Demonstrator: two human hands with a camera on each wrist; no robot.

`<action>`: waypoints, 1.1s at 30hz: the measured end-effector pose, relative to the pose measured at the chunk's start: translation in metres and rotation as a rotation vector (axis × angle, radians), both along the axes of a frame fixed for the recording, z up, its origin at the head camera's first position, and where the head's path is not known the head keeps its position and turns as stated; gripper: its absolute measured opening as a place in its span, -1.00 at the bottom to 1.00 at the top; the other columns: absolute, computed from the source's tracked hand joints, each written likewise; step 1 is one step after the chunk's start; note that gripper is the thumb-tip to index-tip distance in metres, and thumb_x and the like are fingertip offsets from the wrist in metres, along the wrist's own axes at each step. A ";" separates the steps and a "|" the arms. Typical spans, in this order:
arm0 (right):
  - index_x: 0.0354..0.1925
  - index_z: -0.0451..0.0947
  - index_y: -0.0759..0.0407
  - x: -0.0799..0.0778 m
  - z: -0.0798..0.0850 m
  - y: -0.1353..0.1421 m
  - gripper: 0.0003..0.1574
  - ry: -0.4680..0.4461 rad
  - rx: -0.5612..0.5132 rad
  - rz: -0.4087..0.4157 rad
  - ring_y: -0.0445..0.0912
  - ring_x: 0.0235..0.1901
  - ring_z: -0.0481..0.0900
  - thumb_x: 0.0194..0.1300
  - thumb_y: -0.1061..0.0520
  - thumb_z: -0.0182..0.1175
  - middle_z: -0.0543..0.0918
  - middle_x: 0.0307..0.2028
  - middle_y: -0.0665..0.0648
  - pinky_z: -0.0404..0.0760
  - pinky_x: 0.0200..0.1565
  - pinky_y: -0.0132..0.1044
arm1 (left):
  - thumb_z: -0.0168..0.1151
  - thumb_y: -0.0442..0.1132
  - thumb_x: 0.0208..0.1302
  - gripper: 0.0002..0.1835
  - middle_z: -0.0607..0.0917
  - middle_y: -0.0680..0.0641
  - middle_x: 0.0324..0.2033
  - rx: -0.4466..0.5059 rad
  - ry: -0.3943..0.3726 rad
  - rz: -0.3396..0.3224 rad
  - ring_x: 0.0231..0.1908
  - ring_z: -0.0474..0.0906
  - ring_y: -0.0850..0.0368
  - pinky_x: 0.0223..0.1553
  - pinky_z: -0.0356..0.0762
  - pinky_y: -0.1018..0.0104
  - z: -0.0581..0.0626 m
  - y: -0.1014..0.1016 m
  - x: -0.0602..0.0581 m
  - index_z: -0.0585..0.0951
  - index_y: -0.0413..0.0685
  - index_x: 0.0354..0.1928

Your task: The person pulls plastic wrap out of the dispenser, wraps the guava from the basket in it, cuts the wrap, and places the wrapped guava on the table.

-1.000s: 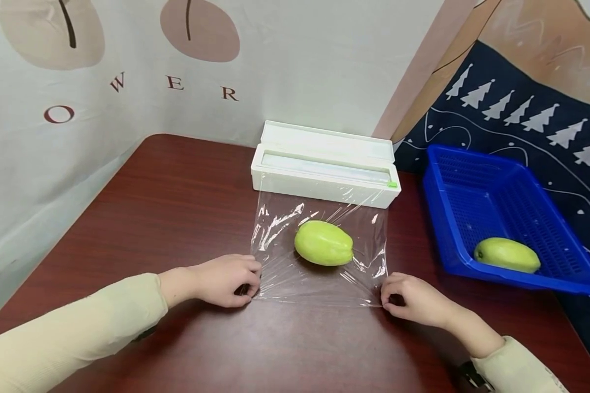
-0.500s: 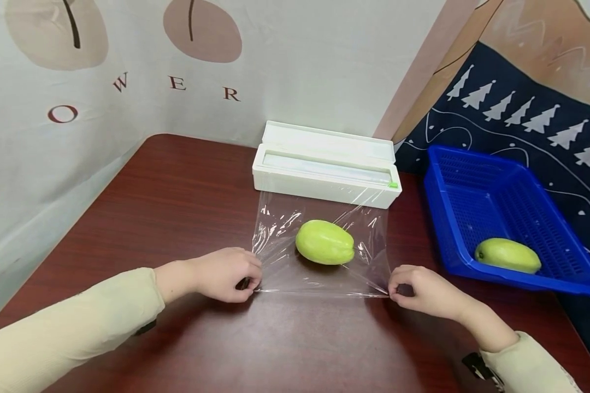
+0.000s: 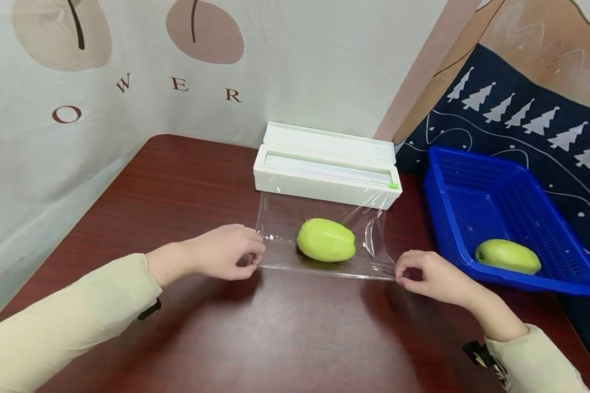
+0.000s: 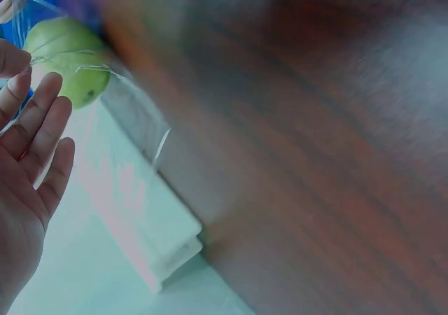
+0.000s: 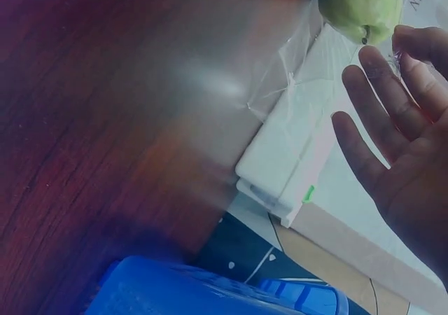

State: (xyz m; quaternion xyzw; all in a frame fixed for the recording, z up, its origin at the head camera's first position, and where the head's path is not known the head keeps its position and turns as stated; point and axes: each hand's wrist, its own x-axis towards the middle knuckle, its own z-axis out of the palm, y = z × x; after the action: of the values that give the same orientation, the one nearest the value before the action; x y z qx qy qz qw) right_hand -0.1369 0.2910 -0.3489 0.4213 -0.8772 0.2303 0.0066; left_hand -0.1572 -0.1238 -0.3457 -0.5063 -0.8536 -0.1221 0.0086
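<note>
A clear sheet of cling film [image 3: 280, 256] runs forward from a white cling film dispenser box [image 3: 324, 188], whose lid stands up at the back. On the sheet lies a light green oval fruit [image 3: 326, 240]. My left hand [image 3: 226, 252] pinches the sheet's front left corner between thumb and forefinger; in the left wrist view the other fingers [image 4: 52, 129] are spread. At the front right corner my right hand [image 3: 435, 277] pinches the film the same way, its remaining fingers [image 5: 378, 105] extended. Between the hands the front edge is stretched, lifted just in front of the fruit.
To the right stands a blue plastic basket [image 3: 442, 218] with a second green fruit [image 3: 507, 256] in it. A small green slider [image 3: 393, 186] sits at the box's right end. Printed cloth [image 3: 314, 60] hangs behind the dark red wooden table [image 3: 295, 338].
Both hands have risen and moved away from my body, the right one also slightly outward. The film's front edge has lifted and come closer to the fruit. The box and basket stay put.
</note>
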 end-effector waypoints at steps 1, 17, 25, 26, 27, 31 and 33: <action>-0.50 0.53 -0.02 -0.001 0.001 0.000 -0.71 -0.003 0.003 -0.007 -0.37 -0.40 0.43 -0.06 0.37 0.33 0.51 -0.45 -0.25 0.44 -0.29 -0.54 | 0.20 -0.26 -0.03 -0.85 0.46 0.14 -0.59 0.007 0.008 0.001 -0.45 0.34 0.29 -0.30 0.42 0.31 0.002 0.000 -0.002 0.44 0.10 -0.60; -0.36 0.42 0.11 -0.022 0.012 -0.009 -0.87 -0.035 0.005 -0.290 -0.31 -0.39 0.47 0.27 0.32 0.11 0.61 -0.43 -0.02 0.50 -0.32 -0.38 | 0.21 -0.29 -0.02 -0.84 0.50 0.14 -0.56 0.099 -0.019 0.158 -0.42 0.44 0.21 -0.29 0.43 0.31 0.021 -0.002 -0.038 0.44 0.09 -0.58; -0.29 0.37 0.22 -0.040 0.013 -0.019 -0.95 -0.043 -0.064 -0.512 -0.12 -0.38 0.53 0.37 0.27 0.00 0.66 -0.37 0.18 0.43 -0.37 -0.38 | 0.15 -0.29 0.01 -0.89 0.50 0.11 -0.55 0.157 -0.053 0.298 -0.44 0.39 0.22 -0.32 0.37 0.32 0.021 -0.001 -0.057 0.45 0.08 -0.54; -0.29 0.37 0.24 -0.043 0.011 -0.020 -0.94 -0.041 -0.087 -0.537 -0.10 -0.38 0.54 0.38 0.27 -0.01 0.66 -0.36 0.21 0.43 -0.37 -0.40 | 0.14 -0.29 0.02 -0.90 0.48 0.12 -0.56 0.168 -0.056 0.319 -0.45 0.37 0.23 -0.34 0.35 0.32 0.021 0.000 -0.060 0.45 0.08 -0.53; -0.28 0.37 0.26 -0.047 0.009 -0.021 -0.93 -0.046 -0.112 -0.563 -0.09 -0.39 0.54 0.38 0.26 -0.01 0.66 -0.36 0.24 0.42 -0.37 -0.41 | 0.13 -0.30 0.03 -0.90 0.48 0.11 -0.57 0.182 -0.063 0.338 -0.46 0.37 0.22 -0.35 0.34 0.32 0.020 0.002 -0.063 0.45 0.07 -0.53; -0.30 0.37 0.27 -0.062 -0.002 -0.025 -0.93 -0.034 -0.177 -0.652 -0.21 -0.42 0.49 0.36 0.27 0.00 0.69 -0.34 0.26 0.38 -0.36 -0.43 | 0.11 -0.27 0.07 -0.92 0.48 0.11 -0.60 0.219 -0.087 0.423 -0.50 0.36 0.20 -0.40 0.30 0.33 0.017 0.009 -0.076 0.46 0.07 -0.51; -0.30 0.36 0.27 -0.070 -0.007 -0.027 -0.93 -0.035 -0.192 -0.682 -0.20 -0.43 0.47 0.36 0.27 -0.01 0.69 -0.33 0.27 0.39 -0.35 -0.40 | 0.09 -0.25 0.08 -0.93 0.50 0.11 -0.60 0.232 -0.103 0.472 -0.51 0.38 0.20 -0.42 0.31 0.33 0.015 0.012 -0.081 0.47 0.07 -0.51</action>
State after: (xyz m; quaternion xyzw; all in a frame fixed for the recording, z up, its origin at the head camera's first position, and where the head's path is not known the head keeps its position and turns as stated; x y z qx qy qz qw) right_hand -0.2072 0.2644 -0.3561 0.0977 -0.9417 0.3035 0.1076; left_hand -0.2384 -0.1115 -0.3309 -0.2820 -0.9277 -0.2392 0.0510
